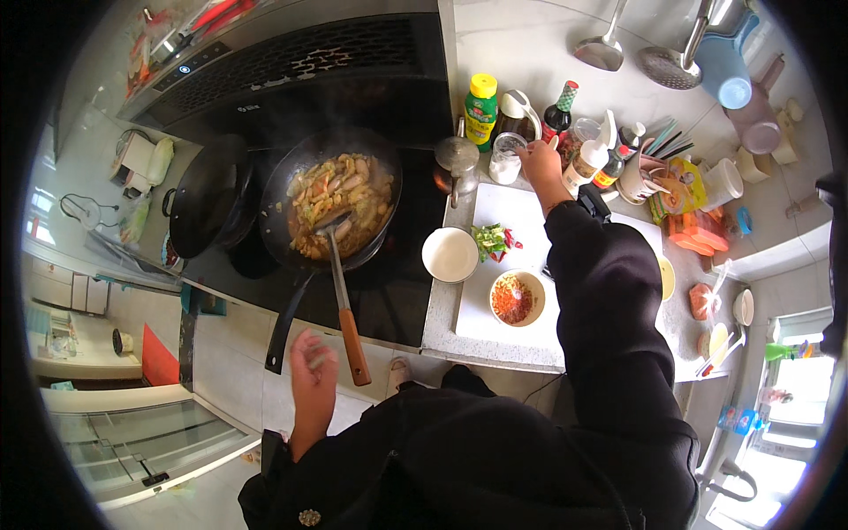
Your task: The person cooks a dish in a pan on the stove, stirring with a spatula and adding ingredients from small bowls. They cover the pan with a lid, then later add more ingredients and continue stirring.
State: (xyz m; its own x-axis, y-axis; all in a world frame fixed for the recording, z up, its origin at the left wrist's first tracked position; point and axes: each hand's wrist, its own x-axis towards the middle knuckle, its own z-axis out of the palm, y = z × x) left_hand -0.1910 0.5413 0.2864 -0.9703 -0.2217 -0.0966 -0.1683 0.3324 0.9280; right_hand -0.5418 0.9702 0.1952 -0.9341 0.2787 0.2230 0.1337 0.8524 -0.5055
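Observation:
My right hand (542, 164) reaches to a clear jar (506, 159) of white seasoning at the back of the counter. Its fingers are at the jar's rim; whether they grip anything is hidden. My left hand (314, 361) hovers beside the black wok handle (285, 324), empty with fingers loosely curled and apart. In the wok (278, 245) is a browned mix of meat and vegetables (344, 189). A spatula (338, 265) with a wooden handle leans in it, the handle end sticking out over the stove's front edge.
A white cutting board (477, 318) bears chopped green and red peppers (493, 242) and a bowl of minced seasonings (517, 298). Beside it is a white bowl (450, 254). Sauce bottles (481, 112) line the wall. A second black pan (212, 195) stands left; a range hood (298, 73) overhangs the stove.

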